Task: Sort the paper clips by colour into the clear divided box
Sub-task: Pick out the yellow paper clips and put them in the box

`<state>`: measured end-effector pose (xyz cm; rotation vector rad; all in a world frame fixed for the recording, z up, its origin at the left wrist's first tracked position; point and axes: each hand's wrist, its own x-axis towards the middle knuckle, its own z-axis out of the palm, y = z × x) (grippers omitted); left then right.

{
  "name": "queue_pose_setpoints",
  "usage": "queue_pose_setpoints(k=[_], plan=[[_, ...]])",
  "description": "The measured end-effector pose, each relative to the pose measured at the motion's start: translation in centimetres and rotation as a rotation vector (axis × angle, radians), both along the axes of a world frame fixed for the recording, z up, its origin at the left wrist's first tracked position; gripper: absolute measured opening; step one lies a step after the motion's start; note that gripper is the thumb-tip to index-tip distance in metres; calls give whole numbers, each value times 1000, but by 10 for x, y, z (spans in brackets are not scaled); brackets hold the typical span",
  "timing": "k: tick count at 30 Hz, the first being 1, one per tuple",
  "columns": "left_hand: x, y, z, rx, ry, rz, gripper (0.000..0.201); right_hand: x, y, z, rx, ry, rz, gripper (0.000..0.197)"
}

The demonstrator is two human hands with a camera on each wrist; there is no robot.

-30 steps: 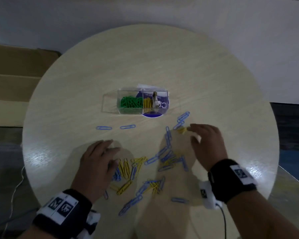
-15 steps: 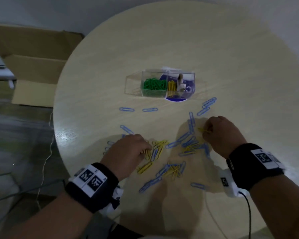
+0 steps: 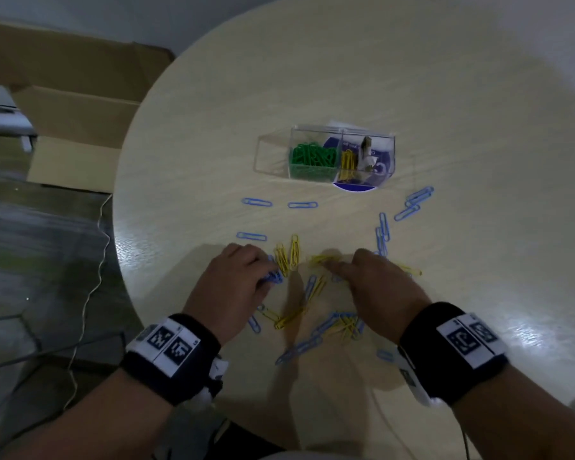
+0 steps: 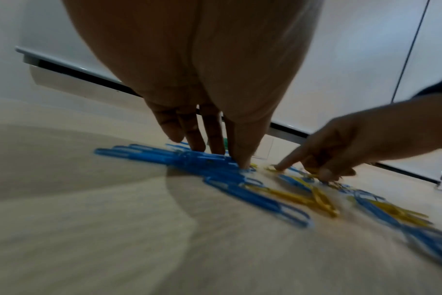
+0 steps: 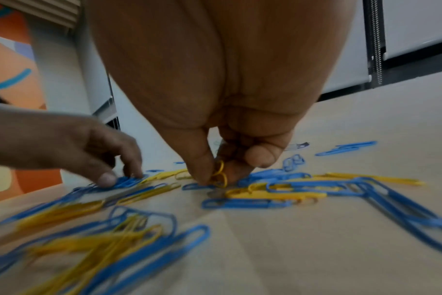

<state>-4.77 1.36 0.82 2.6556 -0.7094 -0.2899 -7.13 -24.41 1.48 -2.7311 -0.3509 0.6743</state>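
Worktop [image 3: 362,78]: round, pale wood-grain laminate, matte with dull glare patches. Flattened cardboard boxes [image 3: 70,104] on the floor to the far left; pale wall beyond. Clear divided box [image 3: 342,156], hard glossy plastic, sits mid-worktop: green clips [image 3: 311,157] in its left compartment, a few yellow ones [image 3: 347,164] in the right. Loose blue clips [image 3: 412,204] and yellow clips [image 3: 287,254], thin coated wire loops, lie scattered near the front edge. Left hand [image 3: 234,287]: fingers extended downward, tips pressing a bunch of blue clips [image 4: 189,157] flat. Right hand [image 3: 375,283]: thumb and fingers pinching yellow clips [image 5: 218,173], index finger pointing left.
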Motion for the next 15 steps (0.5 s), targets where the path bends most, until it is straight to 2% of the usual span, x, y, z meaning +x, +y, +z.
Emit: queue_pose_setpoints(k=[3, 6, 8, 10, 12, 15], plan=[[-12, 10, -4, 24, -6, -30, 26, 21, -3, -3, -16, 16, -71, 65], [-17, 18, -3, 51, -29, -46, 24, 37, -7, -2, 52, 3, -138, 63], [-16, 23, -1, 36, -50, -34, 22, 45, -11, 0, 151, -83, -247, 57], [-8, 24, 2, -18, -98, -18, 23, 53, -14, 3, 216, -208, -332, 41], [8, 18, 6, -48, -152, -67, 28, 62, -9, 5, 207, -270, -306, 25], [33, -3, 9, -23, -196, -276, 35, 78, 5, 11, 194, -313, -132, 16]])
